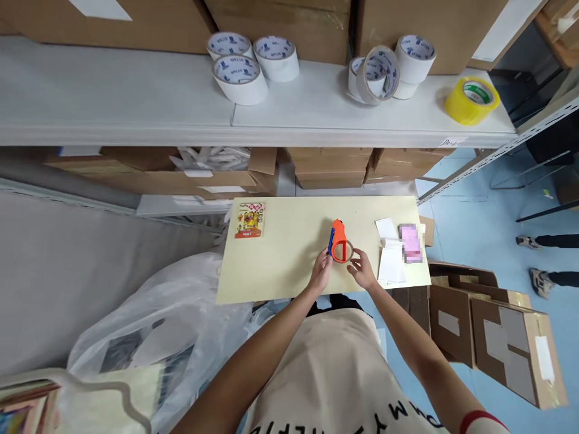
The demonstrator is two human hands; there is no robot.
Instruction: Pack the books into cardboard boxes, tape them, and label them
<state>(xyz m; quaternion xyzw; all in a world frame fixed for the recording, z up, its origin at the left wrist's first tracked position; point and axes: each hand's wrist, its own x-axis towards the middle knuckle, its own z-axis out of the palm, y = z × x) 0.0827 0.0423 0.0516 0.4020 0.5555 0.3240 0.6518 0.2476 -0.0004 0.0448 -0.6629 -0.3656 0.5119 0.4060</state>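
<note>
An orange and blue tape dispenser [338, 234] is held above the cream tabletop [289, 241], with a roll of tape [350, 251] fitted on its near side. My left hand [320, 272] is closed on the dispenser's left side, by the blue part. From the right, my right hand [362, 270] curls its thumb and fingers about the roll's edge; the exact contact is too small to see. To the right of my hands lie white paper slips [391, 259] and a blurred pink item [411, 243]. A colourful booklet or packet [249, 220] rests at the table's far left.
The shelf [149, 90] beyond the table carries several white tape rolls [239, 78], a clear-looking roll [379, 75] and a yellow roll [471, 99]. Cardboard boxes [502, 343] stand on the floor at right. Plastic wrap [176, 307] bulges at left. Another person's legs [558, 241] show far right.
</note>
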